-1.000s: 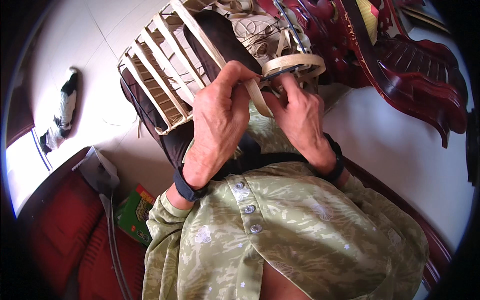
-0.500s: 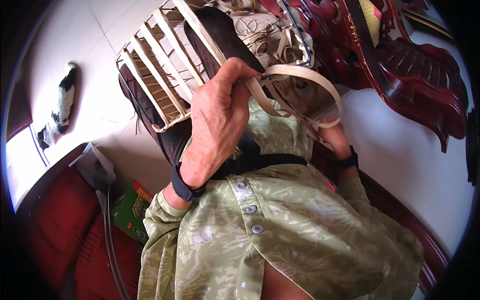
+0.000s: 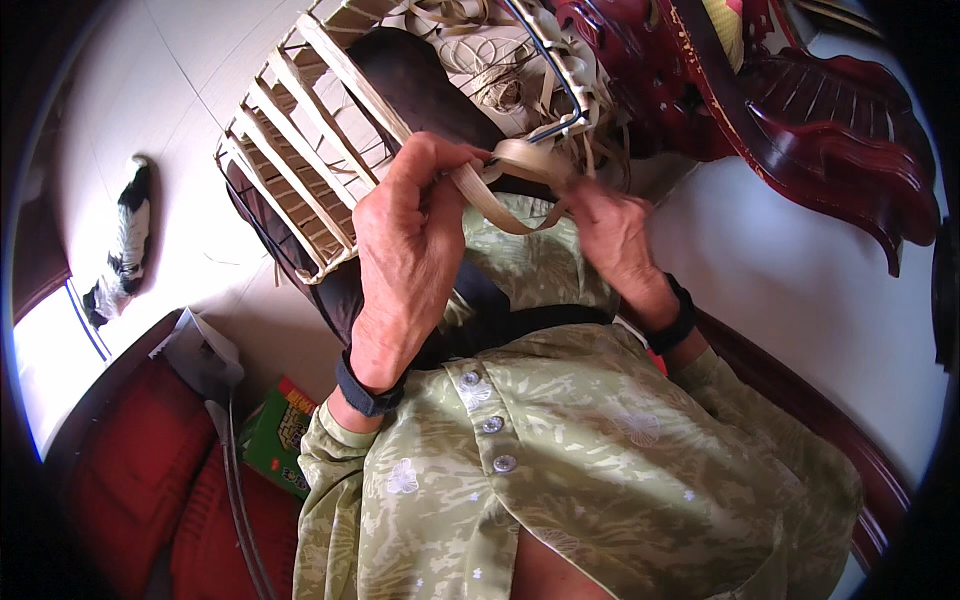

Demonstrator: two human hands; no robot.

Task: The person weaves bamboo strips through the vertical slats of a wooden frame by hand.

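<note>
My left hand pinches a flat pale woven strip against the dark wire bar of a slatted frame, just left of a curled loop of that strip. My right hand, slightly blurred, has its fingers closed on the loop's right part, below the frame's corner. Pale slats span the frame's left side, and its bare dark bar bends down on the right with pale bindings on it. The frame lies over my dark-clad legs. Loose strips and a tangled cord bundle lie behind it.
Carved dark-red wooden furniture stands at the right. A black and white animal lies on the pale tiled floor at the left. A red cushion, a grey object and a green box sit at lower left.
My right hand drew the strip out to the right and down into a wide loop, then came back up and inward; the loop is smaller. My left hand and the frame shifted slightly left.
</note>
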